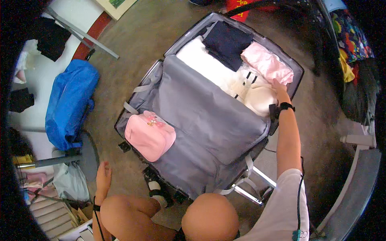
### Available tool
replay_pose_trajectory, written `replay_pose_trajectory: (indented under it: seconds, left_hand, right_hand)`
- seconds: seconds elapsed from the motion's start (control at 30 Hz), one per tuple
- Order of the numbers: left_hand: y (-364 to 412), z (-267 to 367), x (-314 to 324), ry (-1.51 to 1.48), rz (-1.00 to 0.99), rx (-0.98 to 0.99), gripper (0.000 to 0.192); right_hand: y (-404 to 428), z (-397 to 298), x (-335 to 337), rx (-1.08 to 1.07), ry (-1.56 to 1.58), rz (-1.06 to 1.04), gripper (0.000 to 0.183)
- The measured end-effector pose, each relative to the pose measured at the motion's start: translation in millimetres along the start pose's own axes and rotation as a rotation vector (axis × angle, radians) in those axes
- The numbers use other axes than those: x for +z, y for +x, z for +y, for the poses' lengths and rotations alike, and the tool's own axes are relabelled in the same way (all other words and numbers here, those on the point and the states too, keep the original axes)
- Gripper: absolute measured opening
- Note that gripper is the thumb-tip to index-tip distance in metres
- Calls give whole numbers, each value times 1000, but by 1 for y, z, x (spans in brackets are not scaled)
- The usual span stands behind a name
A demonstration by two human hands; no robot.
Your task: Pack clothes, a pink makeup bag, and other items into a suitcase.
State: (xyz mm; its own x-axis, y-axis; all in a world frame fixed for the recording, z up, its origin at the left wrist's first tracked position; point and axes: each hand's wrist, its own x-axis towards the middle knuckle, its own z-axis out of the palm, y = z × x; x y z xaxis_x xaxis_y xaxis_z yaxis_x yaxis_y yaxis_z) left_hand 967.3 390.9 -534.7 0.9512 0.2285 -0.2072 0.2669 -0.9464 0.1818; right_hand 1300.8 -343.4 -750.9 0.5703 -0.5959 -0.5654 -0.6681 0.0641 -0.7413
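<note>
An open suitcase [193,114] with grey lining lies on the floor before me. My right hand [280,86] touches the near end of a folded pink garment [267,61] at the right of the far half; whether the fingers grip it is not clear. Beside that hand lies a beige padded bra [261,96]. A dark folded cloth [227,43] and a white folded cloth [202,63] are packed to its left. A pink zipped pouch [150,135] rests at the near half's left end. My left hand [104,176] hangs near my knee, away from the suitcase, with nothing visible in it.
A blue bag [71,104] stands at the left by the wall. A pale plastic bag [71,182] is below it. The suitcase's metal handle rods [247,194] stick out near my right knee. A grey-padded chair part [351,192] is at the right, below colourful hanging cloth [351,36].
</note>
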Motion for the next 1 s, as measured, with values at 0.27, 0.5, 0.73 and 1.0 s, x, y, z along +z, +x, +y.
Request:
replay_pose_trajectory:
  seconds: [0.27,0.5,0.73,1.0]
  left_hand:
    - [34,15,33,-136,-41,48,32]
    - [8,-13,-13,2,-38,7,32]
    - [27,-4,-6,-58,-32,13,32]
    - [53,19,6,-103,12,151,34]
  right_hand:
    - [134,19,-35,-162,-524,307,73]
    - [-90,-4,55,-815,-1271,23,88]
    - [-59,-17,13,-962,-1063,-589,87]
    - [-96,-19,47,-734,-1540,-439,87]
